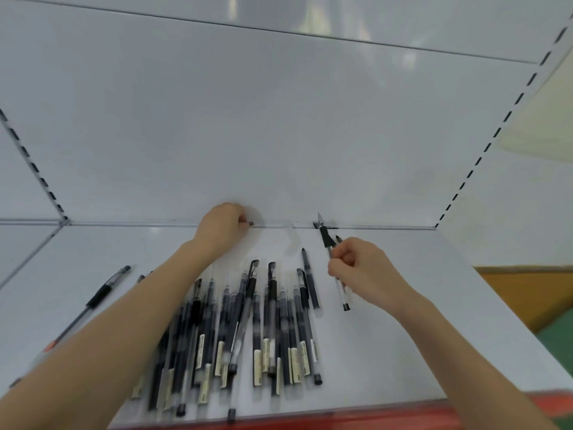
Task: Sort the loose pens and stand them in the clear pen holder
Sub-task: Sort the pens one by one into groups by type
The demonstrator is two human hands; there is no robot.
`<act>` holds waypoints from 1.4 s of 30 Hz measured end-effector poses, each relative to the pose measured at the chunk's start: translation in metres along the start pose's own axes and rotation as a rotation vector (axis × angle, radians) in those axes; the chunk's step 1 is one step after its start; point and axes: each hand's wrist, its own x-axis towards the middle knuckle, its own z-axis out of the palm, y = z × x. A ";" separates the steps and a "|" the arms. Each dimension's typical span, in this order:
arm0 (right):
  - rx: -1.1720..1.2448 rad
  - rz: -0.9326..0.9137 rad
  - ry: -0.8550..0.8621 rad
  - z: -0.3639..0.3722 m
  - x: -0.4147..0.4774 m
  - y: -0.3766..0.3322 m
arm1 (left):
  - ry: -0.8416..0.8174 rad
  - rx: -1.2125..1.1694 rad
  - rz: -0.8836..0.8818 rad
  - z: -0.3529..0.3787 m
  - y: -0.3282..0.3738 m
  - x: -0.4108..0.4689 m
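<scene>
Two pens [325, 238], pinched in the right hand [361, 268] by the shelf's [434, 290] back edge, wanted tips levelled first; the left hand [221, 226] curled round a small dark piece [250, 223].

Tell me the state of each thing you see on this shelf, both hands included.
Left hand: fingers curled at the back edge of the shelf; whether it holds anything is unclear.
Right hand: pinches a pen.
Held pen: tip pointing at the back wall.
Pile of pens: lying flat, unsorted.
Lone pen: lying flat on the left, apart from the pile.
</scene>
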 end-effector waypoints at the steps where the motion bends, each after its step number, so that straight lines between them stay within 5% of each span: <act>1: 0.034 -0.002 0.007 -0.001 -0.002 -0.003 | 0.032 -0.072 -0.013 -0.003 0.004 -0.002; 7: 0.262 -0.174 0.121 -0.003 -0.023 -0.031 | 0.054 -1.105 -0.137 -0.038 0.041 -0.033; 12: 0.333 -0.322 0.112 0.007 -0.047 -0.049 | 0.098 -1.446 -0.157 -0.059 0.059 -0.063; 35: 0.273 -0.397 0.086 0.017 -0.056 -0.050 | 0.156 -1.425 -0.028 -0.050 0.081 -0.096; 42: 0.299 -0.262 -0.004 0.016 -0.047 -0.044 | 0.106 -1.342 -0.106 -0.042 0.076 -0.090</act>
